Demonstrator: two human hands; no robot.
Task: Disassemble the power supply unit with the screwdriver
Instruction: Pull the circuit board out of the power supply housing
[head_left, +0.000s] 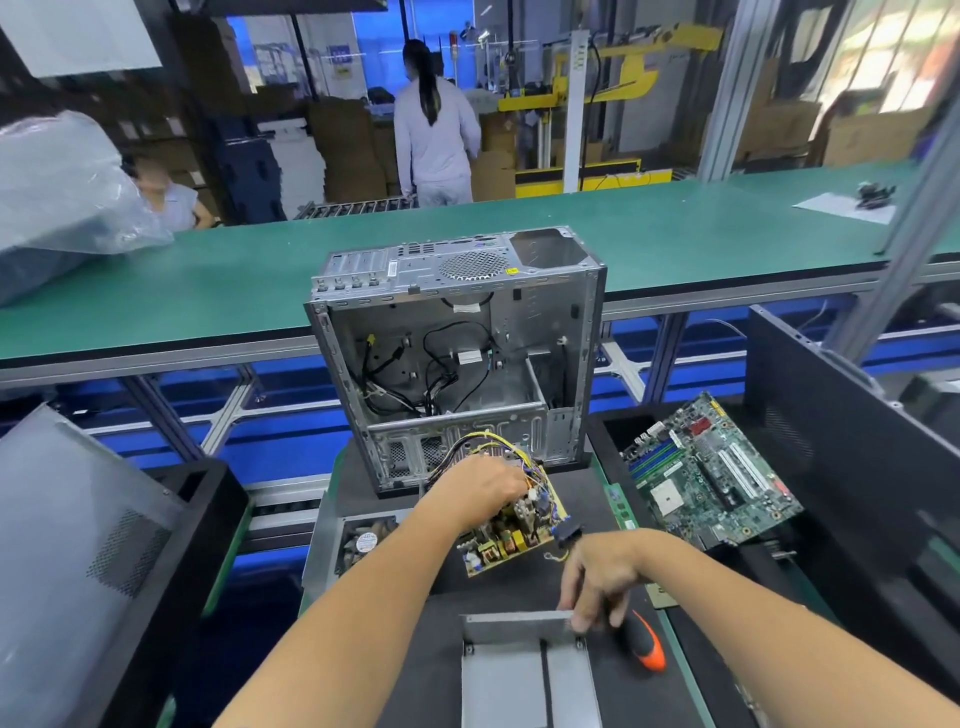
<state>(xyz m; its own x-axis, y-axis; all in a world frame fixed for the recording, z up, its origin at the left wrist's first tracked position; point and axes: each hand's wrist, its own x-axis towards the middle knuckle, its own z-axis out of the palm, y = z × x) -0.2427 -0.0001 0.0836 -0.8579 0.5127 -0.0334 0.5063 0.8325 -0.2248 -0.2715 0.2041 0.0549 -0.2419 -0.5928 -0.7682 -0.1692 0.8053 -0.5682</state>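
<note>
My left hand (480, 486) grips the power supply's circuit board (511, 535) by its far end, among yellow and black wires, holding it tilted above the black mat. My right hand (597, 582) pinches the top edge of the grey metal power supply casing (524, 670) that lies at the near edge. The screwdriver (644, 647), black with an orange handle, lies on the mat just right of the casing, partly under my right hand's fingers. Another casing part with a fan (358, 545) lies to the left of the board.
An open, stripped computer case (457, 358) stands upright behind the board. A motherboard (706, 475) lies in a black bin to the right. A grey side panel (67, 551) leans at the left. Beyond runs a green conveyor bench (208, 291), with people behind it.
</note>
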